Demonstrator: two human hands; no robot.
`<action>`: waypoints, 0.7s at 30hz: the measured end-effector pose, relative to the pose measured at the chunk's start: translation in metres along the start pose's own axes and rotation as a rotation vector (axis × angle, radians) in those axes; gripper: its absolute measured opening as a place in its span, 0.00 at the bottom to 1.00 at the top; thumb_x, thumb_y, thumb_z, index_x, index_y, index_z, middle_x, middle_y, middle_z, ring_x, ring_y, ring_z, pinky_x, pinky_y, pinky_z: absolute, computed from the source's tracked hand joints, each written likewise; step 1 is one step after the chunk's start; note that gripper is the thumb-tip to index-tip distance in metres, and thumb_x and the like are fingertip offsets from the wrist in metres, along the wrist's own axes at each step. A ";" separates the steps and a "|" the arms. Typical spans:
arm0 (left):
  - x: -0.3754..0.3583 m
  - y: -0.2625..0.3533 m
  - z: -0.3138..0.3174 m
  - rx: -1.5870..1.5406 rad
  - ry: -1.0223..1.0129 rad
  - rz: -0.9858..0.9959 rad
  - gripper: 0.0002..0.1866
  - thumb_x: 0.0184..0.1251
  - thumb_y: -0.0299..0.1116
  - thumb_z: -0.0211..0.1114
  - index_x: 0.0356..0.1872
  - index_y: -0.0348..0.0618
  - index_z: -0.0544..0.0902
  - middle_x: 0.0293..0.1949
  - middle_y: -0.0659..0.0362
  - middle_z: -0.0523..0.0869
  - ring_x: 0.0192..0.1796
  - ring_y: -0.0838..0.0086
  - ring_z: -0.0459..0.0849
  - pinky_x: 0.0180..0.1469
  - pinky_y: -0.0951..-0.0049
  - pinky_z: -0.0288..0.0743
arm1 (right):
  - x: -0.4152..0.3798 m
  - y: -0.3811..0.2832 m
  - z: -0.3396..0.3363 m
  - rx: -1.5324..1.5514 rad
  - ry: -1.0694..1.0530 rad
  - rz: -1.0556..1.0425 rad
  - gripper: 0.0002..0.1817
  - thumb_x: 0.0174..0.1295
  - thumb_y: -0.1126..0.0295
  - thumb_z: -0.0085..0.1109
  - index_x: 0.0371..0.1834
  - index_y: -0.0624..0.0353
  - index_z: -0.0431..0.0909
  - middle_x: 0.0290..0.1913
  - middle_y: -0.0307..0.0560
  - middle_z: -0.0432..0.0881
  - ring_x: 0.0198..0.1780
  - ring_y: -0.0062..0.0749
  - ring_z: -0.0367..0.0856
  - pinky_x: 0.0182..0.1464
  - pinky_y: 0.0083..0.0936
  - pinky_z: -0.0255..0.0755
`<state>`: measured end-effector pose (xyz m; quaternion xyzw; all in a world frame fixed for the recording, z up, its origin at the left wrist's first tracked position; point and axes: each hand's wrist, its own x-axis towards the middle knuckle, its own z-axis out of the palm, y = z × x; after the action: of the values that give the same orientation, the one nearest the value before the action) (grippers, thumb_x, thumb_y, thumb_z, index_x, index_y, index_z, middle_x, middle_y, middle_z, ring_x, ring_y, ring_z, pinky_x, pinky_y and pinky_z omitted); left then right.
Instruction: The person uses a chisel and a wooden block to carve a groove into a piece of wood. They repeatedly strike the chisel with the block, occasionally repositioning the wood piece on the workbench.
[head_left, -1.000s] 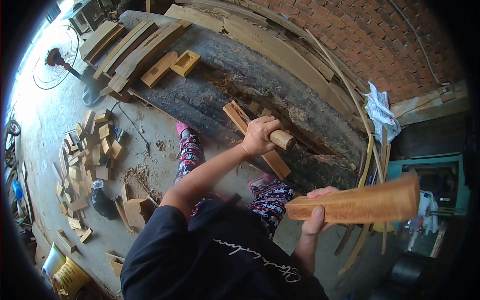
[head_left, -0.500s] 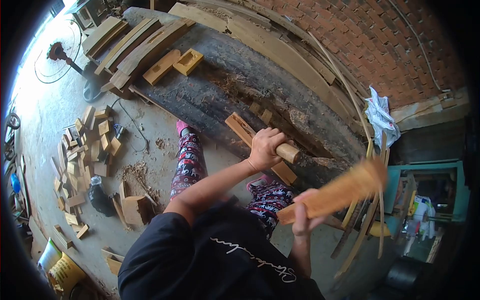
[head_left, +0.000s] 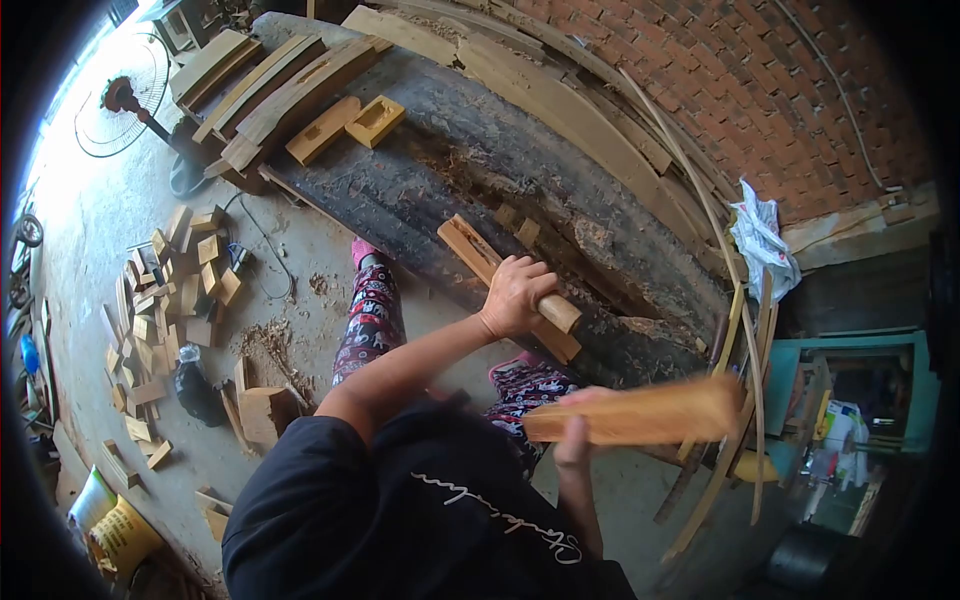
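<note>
My left hand [head_left: 519,296] is closed around the thick wooden handle of a chisel [head_left: 560,314], whose butt sticks out toward the right. Beneath it, a wooden block [head_left: 462,243] with a dark slot cut along its top lies slanted near the bench's front edge. The chisel points along this slot; its tip is hard to make out. My right hand [head_left: 574,432] grips the narrow end of a broad wooden mallet [head_left: 650,412], which is smeared by motion. The mallet is apart from the chisel, below and right of it.
Wood chips cover the dark, hollowed bench [head_left: 420,190]. Two recessed wooden blocks [head_left: 376,121] and long boards [head_left: 300,100] lie at its far left. Many offcuts [head_left: 165,300] are heaped on the floor. Long strips [head_left: 745,400] lean at the right, beside a white plastic bag [head_left: 765,235].
The mallet has swung down and to the left, its head dropping away from the chisel. My left hand, the chisel and the slotted block have shifted slightly left.
</note>
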<state>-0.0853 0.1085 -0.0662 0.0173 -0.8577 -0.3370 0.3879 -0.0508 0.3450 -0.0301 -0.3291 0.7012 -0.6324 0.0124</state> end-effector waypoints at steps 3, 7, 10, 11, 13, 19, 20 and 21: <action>0.000 0.002 -0.005 0.061 -0.038 -0.048 0.13 0.38 0.36 0.72 0.28 0.53 0.78 0.28 0.62 0.75 0.38 0.63 0.76 0.41 0.62 0.65 | 0.013 -0.011 0.011 -0.322 -0.197 0.408 0.34 0.53 0.62 0.76 0.54 0.68 0.65 0.38 0.55 0.78 0.40 0.40 0.80 0.46 0.38 0.73; -0.002 -0.012 -0.002 0.039 -0.086 -0.092 0.14 0.38 0.33 0.71 0.30 0.53 0.78 0.31 0.62 0.76 0.41 0.62 0.77 0.45 0.61 0.65 | 0.029 -0.048 0.017 -0.066 0.181 0.105 0.27 0.55 0.69 0.68 0.52 0.68 0.65 0.39 0.51 0.76 0.38 0.39 0.78 0.45 0.33 0.74; 0.002 -0.011 -0.005 0.030 -0.063 -0.093 0.14 0.38 0.32 0.71 0.31 0.53 0.79 0.31 0.62 0.77 0.41 0.62 0.77 0.45 0.62 0.65 | 0.027 -0.028 0.012 0.138 0.046 -0.068 0.19 0.57 0.71 0.61 0.49 0.65 0.67 0.37 0.51 0.76 0.36 0.38 0.78 0.42 0.32 0.74; 0.001 -0.011 -0.005 0.038 -0.092 -0.108 0.14 0.39 0.32 0.70 0.32 0.53 0.80 0.31 0.62 0.77 0.42 0.62 0.77 0.45 0.62 0.65 | 0.015 0.002 0.006 -0.108 -0.046 -0.074 0.20 0.58 0.67 0.65 0.46 0.64 0.67 0.35 0.54 0.78 0.35 0.42 0.80 0.39 0.35 0.74; -0.006 -0.013 -0.006 0.045 -0.124 -0.119 0.14 0.39 0.32 0.70 0.33 0.53 0.80 0.31 0.62 0.78 0.42 0.62 0.78 0.45 0.62 0.65 | 0.026 -0.005 0.015 -0.428 -0.211 0.256 0.25 0.57 0.63 0.70 0.47 0.66 0.66 0.34 0.56 0.80 0.34 0.45 0.82 0.37 0.38 0.74; 0.001 -0.022 -0.011 0.054 -0.089 -0.111 0.16 0.38 0.34 0.74 0.31 0.51 0.78 0.31 0.62 0.77 0.41 0.61 0.77 0.44 0.60 0.64 | 0.028 -0.026 0.009 -0.042 0.145 0.045 0.35 0.58 0.73 0.61 0.66 0.70 0.54 0.41 0.52 0.73 0.39 0.36 0.75 0.48 0.30 0.73; 0.003 -0.022 -0.011 0.054 -0.086 -0.106 0.16 0.38 0.34 0.74 0.31 0.51 0.78 0.31 0.62 0.77 0.41 0.61 0.77 0.44 0.60 0.64 | 0.025 -0.020 0.015 0.041 0.120 0.042 0.34 0.58 0.72 0.62 0.65 0.69 0.55 0.41 0.52 0.74 0.39 0.37 0.76 0.48 0.30 0.73; 0.002 -0.020 -0.012 0.039 -0.084 -0.117 0.16 0.38 0.34 0.74 0.30 0.52 0.78 0.31 0.62 0.77 0.40 0.61 0.77 0.43 0.60 0.64 | 0.022 -0.016 0.020 0.125 0.091 0.038 0.34 0.59 0.70 0.64 0.64 0.69 0.56 0.41 0.53 0.75 0.40 0.37 0.77 0.48 0.30 0.74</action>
<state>-0.0835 0.0854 -0.0711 0.0609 -0.8771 -0.3426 0.3310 -0.0522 0.3176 -0.0106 -0.2853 0.6663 -0.6889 0.0131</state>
